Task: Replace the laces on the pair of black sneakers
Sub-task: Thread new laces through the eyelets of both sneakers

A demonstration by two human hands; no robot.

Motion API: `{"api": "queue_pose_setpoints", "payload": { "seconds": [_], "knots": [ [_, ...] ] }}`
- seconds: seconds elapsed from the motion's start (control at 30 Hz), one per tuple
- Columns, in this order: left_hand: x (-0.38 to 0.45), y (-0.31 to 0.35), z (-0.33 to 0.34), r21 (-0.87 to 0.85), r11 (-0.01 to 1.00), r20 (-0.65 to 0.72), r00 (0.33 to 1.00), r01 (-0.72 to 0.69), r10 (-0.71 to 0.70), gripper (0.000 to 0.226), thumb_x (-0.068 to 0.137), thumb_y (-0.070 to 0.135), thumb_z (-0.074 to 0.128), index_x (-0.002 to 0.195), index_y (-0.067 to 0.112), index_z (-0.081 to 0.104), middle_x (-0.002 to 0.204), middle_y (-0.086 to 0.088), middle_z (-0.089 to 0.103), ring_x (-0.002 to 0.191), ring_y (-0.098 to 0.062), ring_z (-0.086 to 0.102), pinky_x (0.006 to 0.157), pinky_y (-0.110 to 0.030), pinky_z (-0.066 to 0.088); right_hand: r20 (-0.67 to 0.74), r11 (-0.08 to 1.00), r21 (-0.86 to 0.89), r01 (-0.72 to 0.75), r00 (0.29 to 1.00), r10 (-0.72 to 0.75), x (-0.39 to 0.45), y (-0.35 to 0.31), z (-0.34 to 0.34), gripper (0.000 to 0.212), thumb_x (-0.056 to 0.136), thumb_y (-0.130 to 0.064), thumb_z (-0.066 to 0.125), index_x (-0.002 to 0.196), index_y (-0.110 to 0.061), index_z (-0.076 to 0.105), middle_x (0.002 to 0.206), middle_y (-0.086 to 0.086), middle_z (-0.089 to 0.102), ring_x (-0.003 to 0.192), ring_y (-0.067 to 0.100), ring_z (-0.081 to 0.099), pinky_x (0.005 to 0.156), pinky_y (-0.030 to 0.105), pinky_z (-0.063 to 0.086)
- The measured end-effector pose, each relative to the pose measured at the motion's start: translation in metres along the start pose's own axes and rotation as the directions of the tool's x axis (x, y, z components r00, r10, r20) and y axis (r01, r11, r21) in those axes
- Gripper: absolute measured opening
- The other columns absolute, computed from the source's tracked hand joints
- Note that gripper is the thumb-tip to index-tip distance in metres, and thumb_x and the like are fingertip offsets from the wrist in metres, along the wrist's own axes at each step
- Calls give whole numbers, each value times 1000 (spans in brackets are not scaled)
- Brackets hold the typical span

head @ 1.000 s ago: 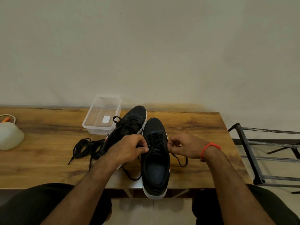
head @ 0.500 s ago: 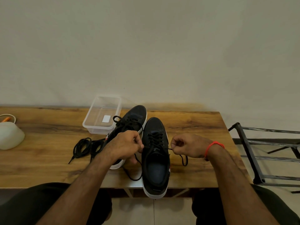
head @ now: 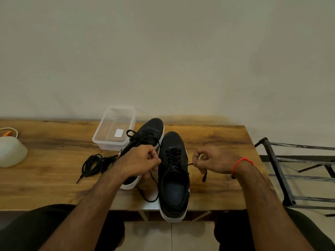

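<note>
Two black sneakers with white soles stand side by side on the wooden table point(head: 217, 140). The right sneaker point(head: 173, 176) has its heel over the table's front edge and carries a black lace point(head: 173, 156) through its eyelets. My left hand point(head: 139, 160) pinches the lace's left end beside the tongue; slack loops down below it. My right hand point(head: 212, 160) pinches the right end, pulled out sideways, its tip hanging below my fingers. The left sneaker point(head: 146, 134) lies behind my left hand, laced, partly hidden. A loose coil of black laces point(head: 92, 164) lies to its left.
A clear plastic container point(head: 115, 129) stands behind the sneakers. A white bowl-shaped object point(head: 10, 151) sits at the table's left edge. A dark metal rack point(head: 297, 171) stands right of the table. My knees are under the front edge.
Both hands have drawn apart, pulling the lace ends outward from the right sneaker. The right hand moved right and the lace between it and the shoe is now taut.
</note>
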State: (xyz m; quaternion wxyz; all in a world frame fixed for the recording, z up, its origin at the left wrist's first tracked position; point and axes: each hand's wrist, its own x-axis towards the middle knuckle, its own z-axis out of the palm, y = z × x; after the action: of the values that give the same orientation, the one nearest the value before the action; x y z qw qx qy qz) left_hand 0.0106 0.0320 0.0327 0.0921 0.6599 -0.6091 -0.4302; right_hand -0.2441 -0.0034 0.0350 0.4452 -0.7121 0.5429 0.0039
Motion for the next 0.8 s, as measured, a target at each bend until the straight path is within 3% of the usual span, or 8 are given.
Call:
{"api": "queue_pose_setpoints", "payload": {
  "seconds": [0.1,0.23,0.37,0.47,0.6,0.8],
  "knots": [
    [-1,-3,-9,-34,996,-42,996,-82,81,5,99,25,64,98,20,66,77,2,74,55,2,62,55,-16,49,-53,988,147,47,998,-40,-1,0,-3,13,95,-25,67,104,-16,64,65,-2,68,66,12,64,80,35,54],
    [-9,6,-18,-209,962,-89,983,-177,162,5,100,22,64,102,20,67,79,-2,76,54,-3,58,51,-16,45,-130,921,348,176,982,-139,-5,-11,-3,14,95,-21,68,99,-8,67,64,6,61,63,21,58,65,33,51],
    [-22,19,-29,-432,877,-54,977,-209,206,13,102,23,60,108,18,70,85,-5,76,56,-12,55,50,-22,40,-196,721,630,288,958,-212,-13,-29,-5,20,97,-18,61,95,-1,71,70,11,59,60,21,54,56,34,46],
    [-37,29,-42,-585,782,-33,969,-217,243,22,104,11,52,113,14,72,94,-9,76,53,-13,50,49,-23,36,-257,547,749,374,925,-280,-23,-39,-9,22,99,-10,53,102,2,72,84,17,66,74,26,62,60,35,52],
    [-59,45,-54,-702,669,-54,955,-244,292,38,98,-6,42,115,9,73,110,-12,75,52,-13,47,46,-21,32,-361,403,774,489,863,-354,-40,-51,-10,25,93,4,56,114,5,68,102,23,70,90,33,67,73,42,59],
    [-86,72,-68,-730,591,-115,914,-343,389,43,96,-13,47,122,11,72,114,-11,74,51,-9,44,45,-17,29,-552,441,642,628,777,-303,-66,-80,-19,34,82,-4,69,115,2,67,103,21,74,92,32,71,80,40,61]
  ]
}}
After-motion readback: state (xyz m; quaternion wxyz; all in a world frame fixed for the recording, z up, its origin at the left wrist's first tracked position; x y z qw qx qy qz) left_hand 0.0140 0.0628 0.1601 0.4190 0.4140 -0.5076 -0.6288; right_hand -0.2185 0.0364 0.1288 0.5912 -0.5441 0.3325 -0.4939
